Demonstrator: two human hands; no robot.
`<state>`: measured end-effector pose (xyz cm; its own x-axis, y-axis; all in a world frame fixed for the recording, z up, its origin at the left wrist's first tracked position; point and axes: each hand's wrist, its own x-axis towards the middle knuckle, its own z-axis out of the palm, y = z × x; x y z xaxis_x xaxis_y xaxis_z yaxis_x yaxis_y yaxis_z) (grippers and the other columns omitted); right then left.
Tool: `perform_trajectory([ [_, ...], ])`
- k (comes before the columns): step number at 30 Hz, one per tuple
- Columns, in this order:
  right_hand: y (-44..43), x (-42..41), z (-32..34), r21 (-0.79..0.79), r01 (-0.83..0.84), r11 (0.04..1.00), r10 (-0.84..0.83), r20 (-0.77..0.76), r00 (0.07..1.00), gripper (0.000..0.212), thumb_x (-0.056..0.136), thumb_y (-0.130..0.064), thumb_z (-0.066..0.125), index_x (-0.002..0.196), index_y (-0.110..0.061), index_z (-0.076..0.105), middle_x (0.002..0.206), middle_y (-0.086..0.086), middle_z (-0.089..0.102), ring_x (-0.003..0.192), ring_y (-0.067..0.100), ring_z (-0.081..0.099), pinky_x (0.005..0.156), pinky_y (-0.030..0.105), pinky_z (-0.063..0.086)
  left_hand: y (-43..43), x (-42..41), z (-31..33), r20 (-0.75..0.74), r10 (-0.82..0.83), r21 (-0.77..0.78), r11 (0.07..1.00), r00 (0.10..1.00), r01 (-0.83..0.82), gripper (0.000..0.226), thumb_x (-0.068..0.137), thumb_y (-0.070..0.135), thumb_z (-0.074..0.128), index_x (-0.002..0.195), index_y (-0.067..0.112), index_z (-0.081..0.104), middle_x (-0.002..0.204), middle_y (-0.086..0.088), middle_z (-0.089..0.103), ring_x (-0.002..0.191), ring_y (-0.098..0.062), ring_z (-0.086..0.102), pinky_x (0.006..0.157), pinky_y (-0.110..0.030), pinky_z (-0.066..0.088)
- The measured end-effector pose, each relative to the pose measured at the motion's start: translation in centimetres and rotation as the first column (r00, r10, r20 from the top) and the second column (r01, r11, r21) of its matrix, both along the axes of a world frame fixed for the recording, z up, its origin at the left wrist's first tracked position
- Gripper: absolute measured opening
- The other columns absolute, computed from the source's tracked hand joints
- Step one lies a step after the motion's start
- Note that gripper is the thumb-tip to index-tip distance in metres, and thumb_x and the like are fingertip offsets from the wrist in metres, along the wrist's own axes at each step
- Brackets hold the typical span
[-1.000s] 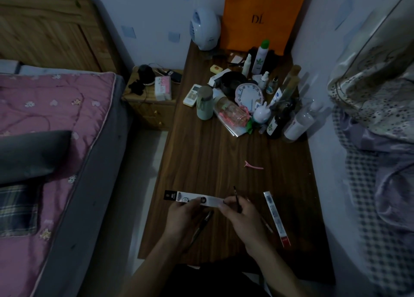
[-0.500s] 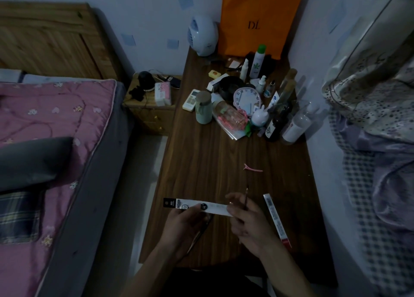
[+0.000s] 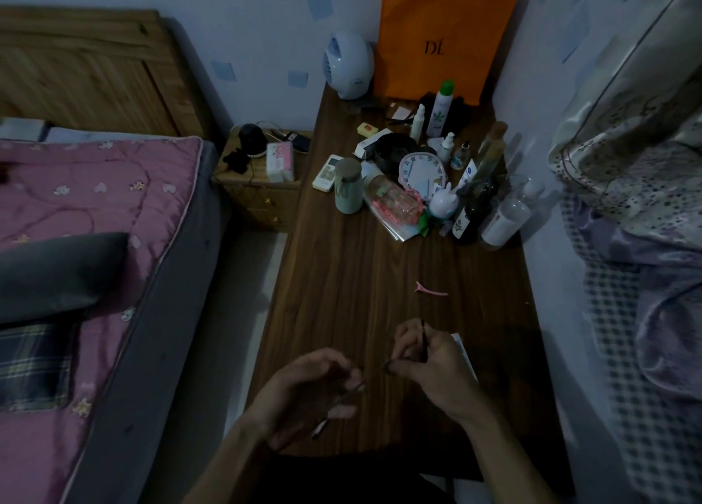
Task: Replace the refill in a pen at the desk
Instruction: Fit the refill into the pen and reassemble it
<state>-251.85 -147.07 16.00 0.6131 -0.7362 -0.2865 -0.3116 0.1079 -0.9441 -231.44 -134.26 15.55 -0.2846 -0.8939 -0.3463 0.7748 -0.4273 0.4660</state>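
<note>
two hands are held low over the near end of the desk point(image 3: 342, 275). a dark pen point(image 3: 343, 397) is gripped in the curled fingers of the left hand point(image 3: 304, 393), with its pale end sticking out below the hand. a thin dark refill point(image 3: 424, 338) is pinched by the right hand point(image 3: 433, 366) and stands up between its fingers. a second thin dark line is seen running between the two hands, from the right thumb to the left fingers; it is too dim to tell whether it is part of the pen or another refill. a white strip of packaging point(image 3: 464, 351) is mostly hidden just behind the right hand, flat on the wood. a pink hair clip point(image 3: 431, 290) is seen a little farther out from the right hand, lying alone. well beyond both hands, at the far end, many bottles are crowded together with a small round clock point(image 3: 421, 171), and an orange bag point(image 3: 444, 28) is leaned on the wall. a bed with a pink quilt point(image 3: 95, 199) is seen out to the left of the left hand.
</note>
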Motion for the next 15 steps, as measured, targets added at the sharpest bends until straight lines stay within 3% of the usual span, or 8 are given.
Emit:
perform_trajectory([
  [3,0.1,1.1,0.8,-0.116,-0.049,0.992,0.050,0.007,0.999,0.026,0.067,-0.013,0.085,0.067,-0.035,0.070,0.098,-0.002,0.059,0.083,0.007,0.063,0.072,0.012,0.047,-1.4,-0.8,0.3,0.123,-0.145,0.105,0.986,0.982,0.133,0.040,0.086,0.031,0.071,0.110,0.001,0.060,0.101,-0.022,0.064,0.093,-0.033,0.068,0.070,-0.044,0.061],
  [6,0.4,1.9,1.1,-0.213,-0.059,0.975,0.060,0.001,0.998,0.024,0.067,-0.016,0.084,0.065,-0.037,0.070,0.100,-0.013,0.054,0.082,0.000,0.061,0.067,0.010,0.046,-2.4,-1.9,1.0,0.220,-0.207,0.135,0.974,0.953,0.181,0.039,0.089,0.020,0.068,0.119,-0.001,0.055,0.090,-0.018,0.068,0.073,-0.026,0.071,0.057,-0.031,0.059],
  [9,0.4,1.9,0.9,-0.302,-0.001,0.953,-0.014,-0.047,0.999,0.026,0.068,-0.019,0.086,0.068,-0.036,0.068,0.099,-0.018,0.054,0.080,0.000,0.063,0.063,0.010,0.049,-3.1,-2.5,1.5,0.384,-0.125,0.140,0.987,0.915,0.076,0.026,0.086,0.006,0.066,0.109,0.001,0.055,0.071,-0.012,0.063,0.051,-0.019,0.063,0.041,-0.023,0.048],
  [12,0.0,1.3,0.6,-0.359,0.002,0.933,-0.048,-0.119,0.992,0.024,0.069,-0.022,0.086,0.072,-0.037,0.068,0.100,-0.018,0.057,0.086,0.001,0.066,0.068,0.010,0.052,-3.5,-2.6,1.9,0.567,-0.142,0.103,0.990,0.812,0.101,0.013,0.092,0.001,0.060,0.101,0.005,0.053,0.069,-0.009,0.062,0.045,-0.013,0.057,0.039,-0.018,0.041],
  [15,0.2,0.8,0.4,-0.359,-0.002,0.933,-0.035,-0.098,0.995,0.026,0.076,-0.014,0.079,0.071,-0.037,0.070,0.100,-0.017,0.057,0.085,0.005,0.066,0.067,0.013,0.054,-3.6,-2.7,2.2,0.654,-0.147,0.073,0.989,0.742,0.132,0.006,0.095,0.018,0.061,0.095,0.012,0.060,0.068,-0.001,0.065,0.051,-0.005,0.053,0.046,-0.013,0.038],
])
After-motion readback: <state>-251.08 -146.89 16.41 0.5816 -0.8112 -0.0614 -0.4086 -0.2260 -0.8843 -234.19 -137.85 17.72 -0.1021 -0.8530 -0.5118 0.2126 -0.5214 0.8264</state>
